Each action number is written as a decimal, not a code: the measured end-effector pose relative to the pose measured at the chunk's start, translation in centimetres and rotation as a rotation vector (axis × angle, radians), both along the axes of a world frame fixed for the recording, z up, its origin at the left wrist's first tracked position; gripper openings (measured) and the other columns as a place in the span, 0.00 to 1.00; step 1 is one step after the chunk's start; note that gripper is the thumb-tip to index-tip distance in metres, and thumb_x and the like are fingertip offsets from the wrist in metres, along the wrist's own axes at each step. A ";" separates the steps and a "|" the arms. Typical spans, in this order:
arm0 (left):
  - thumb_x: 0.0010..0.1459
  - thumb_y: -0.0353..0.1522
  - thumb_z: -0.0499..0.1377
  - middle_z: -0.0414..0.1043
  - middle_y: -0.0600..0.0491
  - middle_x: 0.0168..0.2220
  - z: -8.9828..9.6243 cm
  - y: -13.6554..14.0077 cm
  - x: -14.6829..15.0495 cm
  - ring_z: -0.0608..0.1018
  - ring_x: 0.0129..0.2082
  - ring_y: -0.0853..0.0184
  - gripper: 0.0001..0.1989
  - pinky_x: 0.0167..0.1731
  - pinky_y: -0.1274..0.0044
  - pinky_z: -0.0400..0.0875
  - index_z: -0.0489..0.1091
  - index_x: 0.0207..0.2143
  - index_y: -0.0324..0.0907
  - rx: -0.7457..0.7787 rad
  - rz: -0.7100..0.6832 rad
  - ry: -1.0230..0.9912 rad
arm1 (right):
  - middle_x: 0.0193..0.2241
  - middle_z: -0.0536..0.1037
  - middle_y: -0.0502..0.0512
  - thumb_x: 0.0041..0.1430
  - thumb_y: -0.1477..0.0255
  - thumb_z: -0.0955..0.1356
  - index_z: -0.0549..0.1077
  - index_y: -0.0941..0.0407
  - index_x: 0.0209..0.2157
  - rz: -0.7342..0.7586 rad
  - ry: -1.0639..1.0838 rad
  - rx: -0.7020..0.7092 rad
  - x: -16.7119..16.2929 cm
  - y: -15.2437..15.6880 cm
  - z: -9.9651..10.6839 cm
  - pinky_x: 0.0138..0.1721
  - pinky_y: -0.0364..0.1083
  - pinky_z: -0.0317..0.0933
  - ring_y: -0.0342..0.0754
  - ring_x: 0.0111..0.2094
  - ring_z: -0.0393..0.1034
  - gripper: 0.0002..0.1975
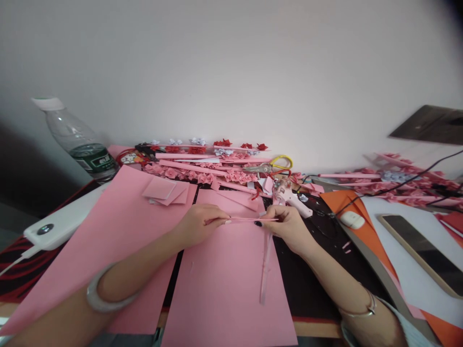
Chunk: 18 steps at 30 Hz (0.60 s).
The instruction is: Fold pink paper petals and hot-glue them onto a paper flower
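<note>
Between my two hands is a thin piece of pink paper, seen nearly edge-on. My left hand pinches its left end between thumb and fingers. At the other end my right hand is closed on it in the same way, its dark thumbnail showing. A narrow pale pink strip slants down below my right hand; whether the hand touches it I cannot tell. Beneath both hands lies a large pink sheet. Just beyond the right hand rests a white glue gun.
Small pink squares lie on another pink sheet at left. Paper flowers and yellow-handled scissors line the wall. A bottle and power bank stand left; an earbud case and phone lie right.
</note>
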<state>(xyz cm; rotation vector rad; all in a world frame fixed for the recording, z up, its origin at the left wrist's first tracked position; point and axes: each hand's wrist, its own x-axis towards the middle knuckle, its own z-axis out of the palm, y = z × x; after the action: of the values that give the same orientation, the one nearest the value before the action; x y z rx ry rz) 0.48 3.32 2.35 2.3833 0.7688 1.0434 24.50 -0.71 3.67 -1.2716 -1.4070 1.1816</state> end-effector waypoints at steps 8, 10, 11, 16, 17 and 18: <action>0.58 0.29 0.56 0.76 0.52 0.27 -0.1 0.2 -0.2 0.74 0.26 0.71 0.08 0.27 0.81 0.66 0.74 0.30 0.39 0.004 0.000 0.010 | 0.15 0.60 0.44 0.44 0.69 0.73 0.62 0.58 0.16 0.084 0.053 0.029 0.3 0.2 -0.1 0.21 0.41 0.41 0.37 0.19 0.49 0.17; 0.58 0.30 0.56 0.76 0.51 0.28 -0.2 0.2 -0.2 0.75 0.27 0.70 0.08 0.28 0.80 0.67 0.74 0.30 0.39 0.008 -0.003 0.010 | 0.15 0.57 0.43 0.44 0.69 0.73 0.61 0.58 0.15 0.094 0.068 0.024 0.2 0.1 -0.1 0.21 0.41 0.40 0.37 0.19 0.47 0.18; 0.58 0.30 0.56 0.76 0.51 0.28 -0.2 0.2 -0.2 0.75 0.27 0.70 0.08 0.29 0.80 0.67 0.74 0.30 0.39 0.007 -0.002 0.010 | 0.14 0.57 0.43 0.44 0.68 0.73 0.60 0.58 0.15 0.095 0.073 0.022 0.2 0.1 0.0 0.21 0.41 0.39 0.37 0.19 0.46 0.19; 0.58 0.31 0.56 0.76 0.52 0.28 -0.1 0.3 -0.2 0.75 0.26 0.70 0.08 0.27 0.80 0.67 0.74 0.31 0.41 -0.020 0.002 0.019 | 0.16 0.63 0.46 0.44 0.67 0.74 0.63 0.58 0.17 0.045 0.030 0.010 0.1 0.1 -0.2 0.21 0.41 0.42 0.38 0.20 0.51 0.17; 0.58 0.30 0.56 0.76 0.52 0.28 -0.1 0.3 -0.2 0.74 0.26 0.70 0.08 0.27 0.80 0.67 0.74 0.31 0.40 -0.024 0.002 0.020 | 0.17 0.64 0.47 0.44 0.66 0.73 0.64 0.58 0.17 0.033 0.018 0.011 0.2 0.2 -0.3 0.20 0.41 0.43 0.38 0.20 0.52 0.16; 0.58 0.30 0.56 0.76 0.52 0.28 -0.1 0.4 -0.3 0.74 0.26 0.70 0.08 0.27 0.80 0.67 0.75 0.31 0.40 -0.026 0.005 0.017 | 0.17 0.65 0.47 0.44 0.66 0.73 0.65 0.58 0.18 0.023 0.007 0.015 0.3 0.2 -0.4 0.20 0.41 0.43 0.39 0.20 0.52 0.15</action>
<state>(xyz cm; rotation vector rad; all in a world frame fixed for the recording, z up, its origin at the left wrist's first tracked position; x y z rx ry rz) 0.20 3.69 2.29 2.3731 0.7897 1.0098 24.75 -0.49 3.30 -1.2425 -1.4261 1.1885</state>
